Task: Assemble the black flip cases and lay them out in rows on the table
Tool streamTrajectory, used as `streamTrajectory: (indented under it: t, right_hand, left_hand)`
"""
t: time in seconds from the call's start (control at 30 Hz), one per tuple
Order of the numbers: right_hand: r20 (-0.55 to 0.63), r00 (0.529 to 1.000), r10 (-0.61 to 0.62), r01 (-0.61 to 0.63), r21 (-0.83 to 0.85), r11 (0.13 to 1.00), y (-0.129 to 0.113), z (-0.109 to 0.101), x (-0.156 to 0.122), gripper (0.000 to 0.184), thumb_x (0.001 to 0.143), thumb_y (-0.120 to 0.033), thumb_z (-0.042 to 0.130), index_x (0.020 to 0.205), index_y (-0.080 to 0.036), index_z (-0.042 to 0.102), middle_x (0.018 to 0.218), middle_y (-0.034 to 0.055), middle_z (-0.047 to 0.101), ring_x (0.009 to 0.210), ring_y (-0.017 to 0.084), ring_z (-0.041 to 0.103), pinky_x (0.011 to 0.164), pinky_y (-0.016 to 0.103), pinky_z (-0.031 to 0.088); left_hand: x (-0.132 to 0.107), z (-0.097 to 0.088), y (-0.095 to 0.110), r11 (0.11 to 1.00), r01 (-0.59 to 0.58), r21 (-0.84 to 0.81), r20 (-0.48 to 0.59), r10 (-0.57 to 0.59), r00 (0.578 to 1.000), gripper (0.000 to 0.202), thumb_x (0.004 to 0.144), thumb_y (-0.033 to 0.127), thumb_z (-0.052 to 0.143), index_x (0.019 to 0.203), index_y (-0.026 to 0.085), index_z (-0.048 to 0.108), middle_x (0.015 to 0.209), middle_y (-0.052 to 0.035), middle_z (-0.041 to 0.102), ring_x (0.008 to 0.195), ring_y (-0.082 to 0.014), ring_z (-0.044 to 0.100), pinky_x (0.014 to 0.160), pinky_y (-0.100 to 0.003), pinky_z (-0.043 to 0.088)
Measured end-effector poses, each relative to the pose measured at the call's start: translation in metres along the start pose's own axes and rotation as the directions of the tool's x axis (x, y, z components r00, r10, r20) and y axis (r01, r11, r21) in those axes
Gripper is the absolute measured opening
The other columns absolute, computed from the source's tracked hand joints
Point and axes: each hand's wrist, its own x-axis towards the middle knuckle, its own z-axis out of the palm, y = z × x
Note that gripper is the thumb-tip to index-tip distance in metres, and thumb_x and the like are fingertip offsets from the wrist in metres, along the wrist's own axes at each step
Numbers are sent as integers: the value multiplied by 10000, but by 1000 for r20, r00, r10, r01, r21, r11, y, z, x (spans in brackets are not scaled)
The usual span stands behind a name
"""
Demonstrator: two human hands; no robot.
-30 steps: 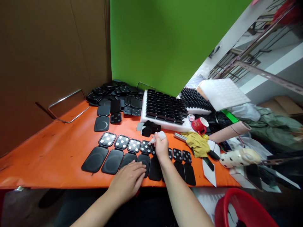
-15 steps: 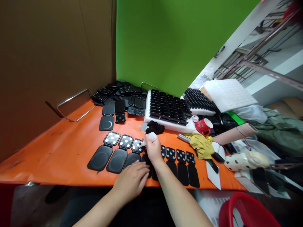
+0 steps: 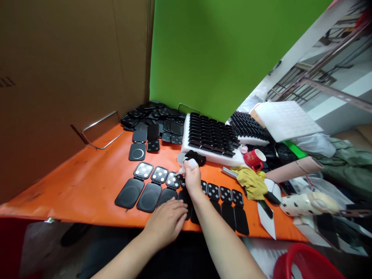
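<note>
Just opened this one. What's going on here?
A person sits or stands at an orange table, with a row of opened black hinged pieces laid out in front. The right hand grips a small white bottle, its nozzle at the third dotted panel from the left; whether it touches is too small to tell. The left hand lies over the lower halves nearby. Behind are a heap of black pieces and a foam tray of black parts.

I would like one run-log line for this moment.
right hand: holds white bottle, nozzle at dotted square | left hand: over black flaps
</note>
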Motion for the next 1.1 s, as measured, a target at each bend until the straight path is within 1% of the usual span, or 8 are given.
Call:
streamTrajectory:
  t: [0.13,0.27,0.37,0.47,0.6,0.77,0.97,1.1]
  right_hand:
    - [16,1000,23,-24,27,999,-3,2,-1,367,778,-519,467,780,-161,547,737,44,662,425,91,483,400,205,382]
    - [72,997,18,-21,39,999,-9,19,-9,377,778,-530,469,821,-162,539,729,36,665,406,90,471,397,213,386]
    - [97,995,-10,7,24,1000,-11,34,-16,368,762,-525,503,836,-168,550,731,29,668,453,107,510,428,220,402]
    - [101,994,-40,41,-11,999,-11,41,-19,343,731,-513,550,773,-173,577,680,23,659,529,135,553,486,230,419]
    - [96,993,-70,75,-51,996,-10,40,-15,324,717,-504,569,741,-182,588,644,16,652,601,161,582,544,242,428]
    - [88,993,-76,81,-55,995,-9,45,-7,345,766,-509,506,771,-172,581,653,19,655,533,143,567,521,243,422]
    - [103,993,-66,71,-47,996,-8,52,-2,352,764,-514,507,770,-172,587,527,-18,595,443,131,534,478,238,418]
    - [114,992,-50,53,-28,998,-12,54,-2,364,785,-522,463,782,-173,567,546,-11,604,431,129,528,441,234,419]
  left_hand:
    - [1,-6,4,1000,-13,-13,8,13,1000,242,821,199,480,992,249,645,1039,-3,671,991,-192,599,955,-391,428]
    - [-2,-22,2,1000,-24,-6,0,24,1000,262,827,222,483,1044,265,622,1075,-5,655,1021,-191,579,991,-398,388]
    - [-10,-36,-13,999,22,29,-32,-21,999,262,850,240,446,1047,249,620,1089,-20,650,1036,-206,571,997,-435,372]
    - [-18,-43,-32,996,69,60,-60,-65,996,258,863,247,425,1019,237,630,1070,-27,660,1010,-213,590,974,-455,394]
    - [-23,-41,-44,995,78,67,-87,-73,994,245,861,251,428,985,245,639,1035,-9,674,978,-190,607,975,-413,403]
    - [-21,-39,-43,995,77,63,-125,-69,990,238,858,246,427,955,243,645,994,-11,686,942,-180,621,973,-387,408]
    - [-22,-40,-44,994,91,56,-123,-84,989,240,859,245,425,966,250,640,1009,-3,682,950,-185,617,970,-398,411]
    - [-22,-41,-43,993,108,44,-120,-102,988,239,854,244,431,963,252,643,1006,-2,680,949,-185,614,952,-385,428]
